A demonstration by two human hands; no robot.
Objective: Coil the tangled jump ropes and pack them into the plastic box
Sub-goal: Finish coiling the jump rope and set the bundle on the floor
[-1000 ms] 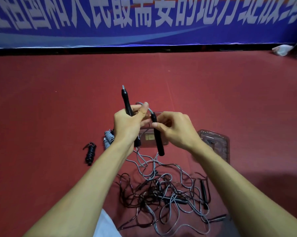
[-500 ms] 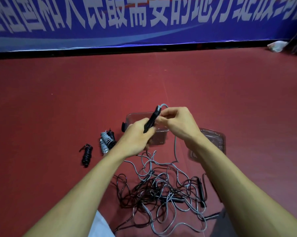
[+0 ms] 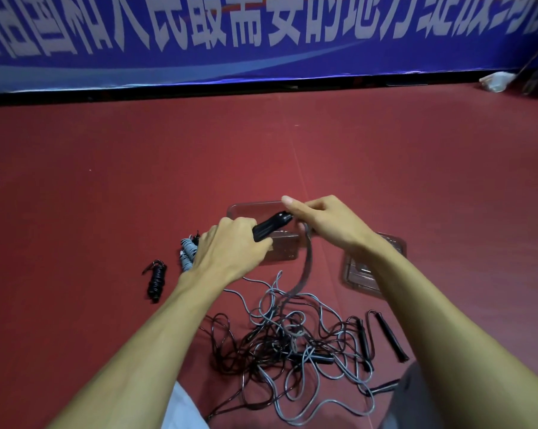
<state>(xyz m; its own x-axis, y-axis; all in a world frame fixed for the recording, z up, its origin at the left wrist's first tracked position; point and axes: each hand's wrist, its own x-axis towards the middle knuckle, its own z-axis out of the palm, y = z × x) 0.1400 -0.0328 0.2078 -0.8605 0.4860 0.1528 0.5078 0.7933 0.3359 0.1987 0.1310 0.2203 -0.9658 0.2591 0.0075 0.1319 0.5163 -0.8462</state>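
Left hand [image 3: 230,249] fisted round black handle [image 3: 269,229]. Right hand [image 3: 326,224] pinches rope [image 3: 306,267] at handle tip; rope drops, blurred, to tangled pile [image 3: 292,339] on red floor [image 3: 106,181]. Plastic box [image 3: 246,209] just behind hands.

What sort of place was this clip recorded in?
Most likely an indoor sports hall: a red sports-type floor runs to a long blue banner with large white characters along the far edge, and tangled jump ropes lie on the floor by the person.
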